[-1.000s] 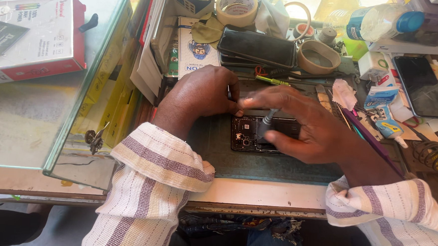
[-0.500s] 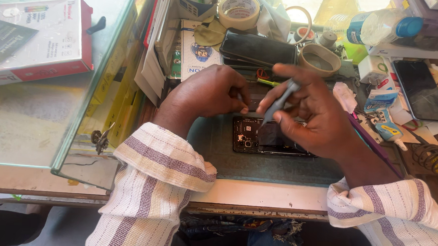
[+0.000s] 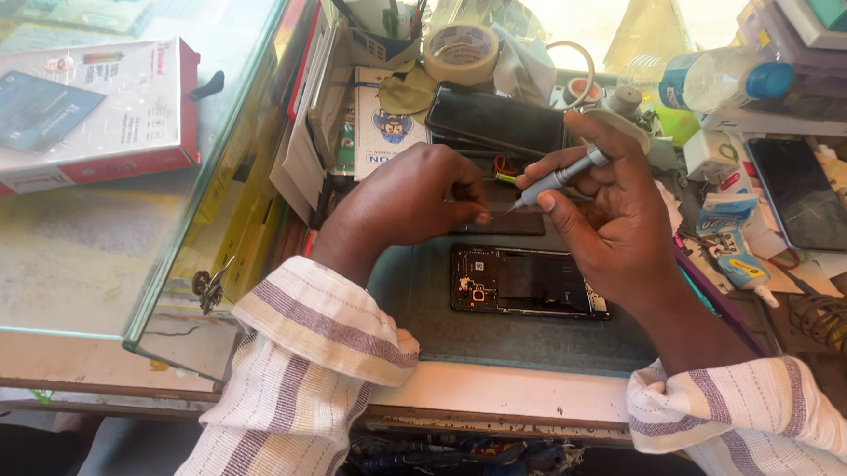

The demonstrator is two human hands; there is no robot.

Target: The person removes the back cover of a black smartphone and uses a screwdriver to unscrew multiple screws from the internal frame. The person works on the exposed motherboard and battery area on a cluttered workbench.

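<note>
While the opened smartphone (image 3: 529, 283) lies just below both hands, right hand (image 3: 618, 214) grips a precision screwdriver (image 3: 554, 180); left hand (image 3: 416, 194) pinches something tiny, likely a screw, at its tip.

Above the opened phone (image 3: 529, 283), the right hand (image 3: 618, 219) grips a screwdriver (image 3: 554, 181), tip beside the left hand (image 3: 411, 197) fingertips.
</note>
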